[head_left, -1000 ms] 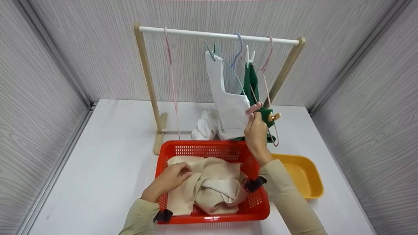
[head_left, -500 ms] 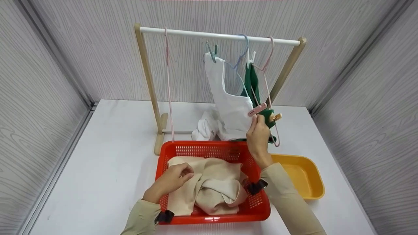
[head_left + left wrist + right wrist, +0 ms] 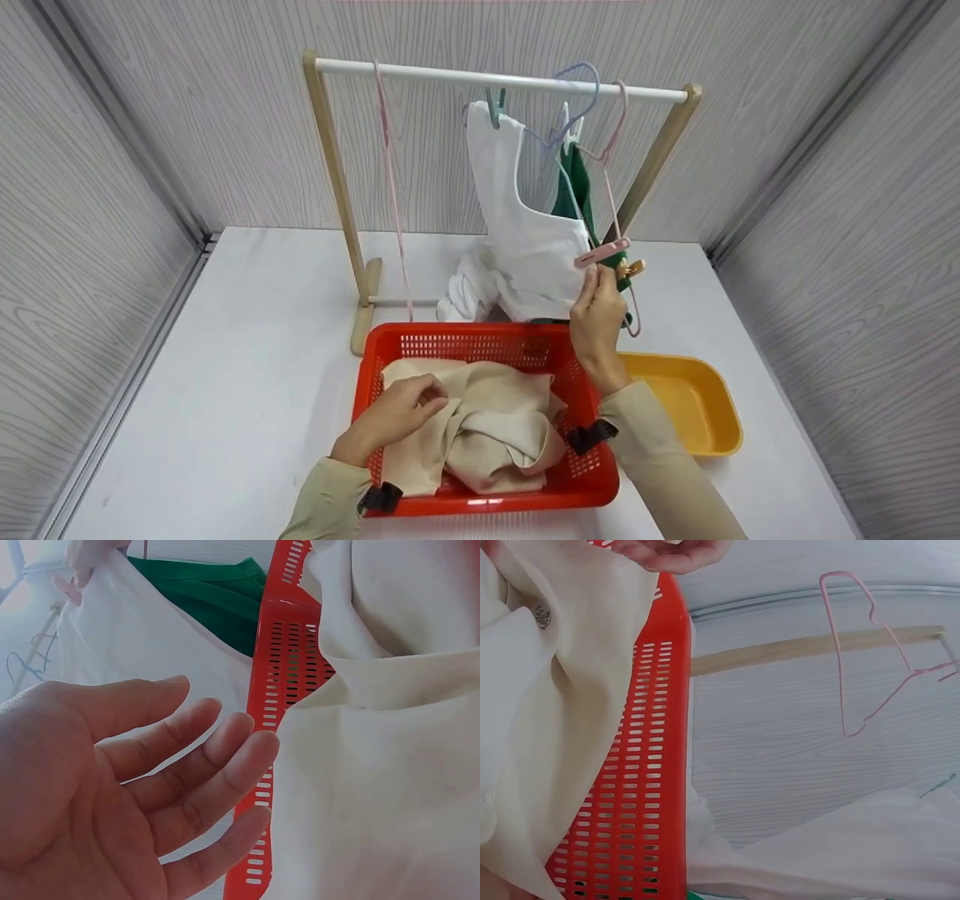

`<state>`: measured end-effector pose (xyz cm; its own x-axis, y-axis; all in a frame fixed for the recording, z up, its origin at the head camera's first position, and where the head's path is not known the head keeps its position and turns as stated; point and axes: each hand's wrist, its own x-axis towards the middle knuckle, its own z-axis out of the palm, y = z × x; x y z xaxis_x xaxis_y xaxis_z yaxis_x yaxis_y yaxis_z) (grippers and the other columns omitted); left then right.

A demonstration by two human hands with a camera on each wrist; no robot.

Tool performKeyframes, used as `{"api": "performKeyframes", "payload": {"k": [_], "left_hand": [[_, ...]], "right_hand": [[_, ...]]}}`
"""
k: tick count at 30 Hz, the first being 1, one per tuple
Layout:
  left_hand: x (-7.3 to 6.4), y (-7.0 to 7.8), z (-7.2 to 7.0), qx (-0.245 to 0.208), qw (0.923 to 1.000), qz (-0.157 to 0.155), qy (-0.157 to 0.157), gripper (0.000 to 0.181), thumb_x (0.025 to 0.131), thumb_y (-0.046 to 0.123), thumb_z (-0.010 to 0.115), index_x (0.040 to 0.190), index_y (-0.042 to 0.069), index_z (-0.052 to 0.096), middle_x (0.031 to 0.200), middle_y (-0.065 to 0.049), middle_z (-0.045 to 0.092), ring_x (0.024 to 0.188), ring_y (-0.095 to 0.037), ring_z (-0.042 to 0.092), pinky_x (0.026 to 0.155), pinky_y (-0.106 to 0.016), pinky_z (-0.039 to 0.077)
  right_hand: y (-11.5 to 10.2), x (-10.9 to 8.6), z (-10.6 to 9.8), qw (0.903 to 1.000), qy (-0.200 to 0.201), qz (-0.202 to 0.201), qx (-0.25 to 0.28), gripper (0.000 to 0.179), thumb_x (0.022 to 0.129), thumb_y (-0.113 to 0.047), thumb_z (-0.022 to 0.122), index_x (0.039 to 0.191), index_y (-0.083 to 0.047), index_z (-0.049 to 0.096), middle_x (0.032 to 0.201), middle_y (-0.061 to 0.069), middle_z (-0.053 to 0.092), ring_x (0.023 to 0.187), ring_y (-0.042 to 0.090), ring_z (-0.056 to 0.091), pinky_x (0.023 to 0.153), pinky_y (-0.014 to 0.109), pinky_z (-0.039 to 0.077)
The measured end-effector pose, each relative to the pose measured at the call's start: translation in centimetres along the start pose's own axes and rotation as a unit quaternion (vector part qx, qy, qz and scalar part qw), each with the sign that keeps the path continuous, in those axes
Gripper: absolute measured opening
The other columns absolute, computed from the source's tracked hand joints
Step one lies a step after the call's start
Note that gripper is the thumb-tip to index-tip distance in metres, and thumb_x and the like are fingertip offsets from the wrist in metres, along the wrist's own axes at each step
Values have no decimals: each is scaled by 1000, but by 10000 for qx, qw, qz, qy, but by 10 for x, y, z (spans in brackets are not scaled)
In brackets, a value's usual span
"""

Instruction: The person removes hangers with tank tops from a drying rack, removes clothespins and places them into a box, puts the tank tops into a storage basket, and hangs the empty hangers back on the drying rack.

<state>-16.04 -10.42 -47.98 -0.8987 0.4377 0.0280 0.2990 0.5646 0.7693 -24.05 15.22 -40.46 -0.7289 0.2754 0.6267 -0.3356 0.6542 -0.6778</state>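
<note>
A white sleeveless garment (image 3: 525, 240) hangs from a blue hanger (image 3: 577, 112), clipped by a green clothespin (image 3: 495, 109) at its left shoulder and a pink clothespin (image 3: 602, 253) at its right. My right hand (image 3: 598, 322) pinches the garment's right edge just below the pink clothespin. Over the red basket (image 3: 491, 504) hovers my left hand (image 3: 397, 409), fingers loosely bent and holding nothing; the left wrist view shows its bare palm. Beige cloth (image 3: 502, 390) lies crumpled in the basket.
A wooden-legged rack with a white rod (image 3: 435, 75) stands behind the basket. From it hang a pink hanger (image 3: 395, 187) at left and a green garment (image 3: 574, 187) on another pink hanger at right. A yellow tub (image 3: 731, 405) sits right of the basket.
My right hand has shifted slightly right, drawing the white garment's edge with it. The blue hanger's hook has turned and sits further right along the rod. My left hand has barely moved.
</note>
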Motion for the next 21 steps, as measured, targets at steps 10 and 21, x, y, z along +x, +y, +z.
{"api": "performKeyframes", "payload": {"k": [10,21], "left_hand": [[10,4,5,-109,9985,216,482,11,94,7,58,99,-1,64,94,-12,69,86,-22,64,79,-29,55],[48,19,23,-2269,9698,-514,729,17,96,5,53,106,-6,60,103,-27,67,93,-29,68,81,-29,55]], "right_hand": [[-4,-15,-5,9989,178,227,357,18,100,-5,44,99,9,54,66,-2,28,57,8,28,54,18,25],[-10,-26,-10,9957,390,410,736,19,100,-4,44,100,10,57,66,-4,31,61,7,36,56,17,28]]}}
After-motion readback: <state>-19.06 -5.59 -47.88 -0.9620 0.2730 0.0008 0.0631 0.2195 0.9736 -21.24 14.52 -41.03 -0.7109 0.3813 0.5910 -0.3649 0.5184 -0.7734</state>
